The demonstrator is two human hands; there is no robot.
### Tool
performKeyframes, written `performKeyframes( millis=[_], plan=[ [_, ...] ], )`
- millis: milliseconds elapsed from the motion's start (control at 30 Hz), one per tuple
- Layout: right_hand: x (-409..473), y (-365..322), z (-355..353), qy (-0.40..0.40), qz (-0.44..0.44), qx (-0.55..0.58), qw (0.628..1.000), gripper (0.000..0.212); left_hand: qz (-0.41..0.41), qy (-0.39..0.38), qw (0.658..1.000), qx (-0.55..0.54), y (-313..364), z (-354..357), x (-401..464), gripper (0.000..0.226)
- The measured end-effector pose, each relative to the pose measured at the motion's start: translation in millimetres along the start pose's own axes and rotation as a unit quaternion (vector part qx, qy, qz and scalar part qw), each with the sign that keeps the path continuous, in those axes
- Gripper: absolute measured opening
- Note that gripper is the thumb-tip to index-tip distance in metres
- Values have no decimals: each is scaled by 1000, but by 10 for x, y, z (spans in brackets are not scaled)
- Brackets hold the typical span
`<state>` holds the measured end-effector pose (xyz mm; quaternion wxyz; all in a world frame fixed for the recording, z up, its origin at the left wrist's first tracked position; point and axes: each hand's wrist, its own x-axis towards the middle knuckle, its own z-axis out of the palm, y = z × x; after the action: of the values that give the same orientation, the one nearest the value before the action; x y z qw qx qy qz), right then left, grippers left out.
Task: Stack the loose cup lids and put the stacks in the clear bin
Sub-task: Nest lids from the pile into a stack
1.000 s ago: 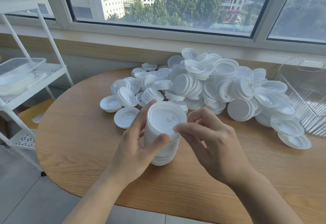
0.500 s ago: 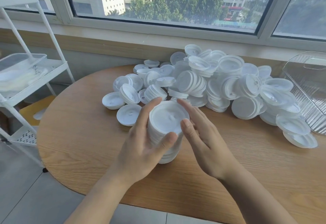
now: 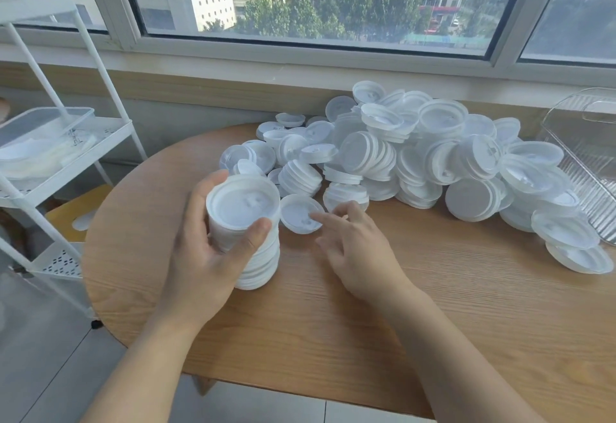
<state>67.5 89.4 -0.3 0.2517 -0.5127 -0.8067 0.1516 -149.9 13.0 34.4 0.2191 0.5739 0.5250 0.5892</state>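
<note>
The left hand (image 3: 203, 256) grips a tall stack of lids (image 3: 248, 232), thumb curled over its near rim. Just right of it, the right hand (image 3: 353, 249) spreads loosely, a fingertip touching a loose lid (image 3: 296, 211); the clear bin (image 3: 586, 156) sits far right.

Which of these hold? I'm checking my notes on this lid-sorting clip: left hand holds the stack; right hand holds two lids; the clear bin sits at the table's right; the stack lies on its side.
1. The left hand grips the stack of lids: true.
2. The right hand holds two lids: false; its fingers reach toward a single lid.
3. The clear bin is at the right of the table: true.
4. The stack lies sideways: false; it stands upright.
</note>
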Motion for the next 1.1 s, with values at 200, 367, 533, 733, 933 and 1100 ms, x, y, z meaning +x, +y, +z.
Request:
performKeyframes(
  millis=[200, 367, 533, 733, 933, 1100],
  plan=[
    [5, 20, 74, 15, -13, -26, 999, 27, 0, 8, 1000, 6, -23, -5, 12, 69],
    [-8, 36, 62, 39, -15, -18, 999, 12, 2, 5, 1000, 14, -32, 3, 9, 73],
    [-72, 52, -19, 88, -34, 12, 995, 7, 3, -7, 1000, 0, -7, 50, 4, 70],
    [-213, 72, -351, 174, -41, 64, 982, 6, -3, -49, 999, -3, 31, 224, -72, 82],
    [-381, -43, -736, 258, -78, 145, 952, 11, -6, -88, 996, -16, 117, 436, -115, 82],
    [-474, -160, -818, 256, -171, 97, 946, 11, 1, -113, 993, -45, 167, 553, -121, 84]
  ],
)
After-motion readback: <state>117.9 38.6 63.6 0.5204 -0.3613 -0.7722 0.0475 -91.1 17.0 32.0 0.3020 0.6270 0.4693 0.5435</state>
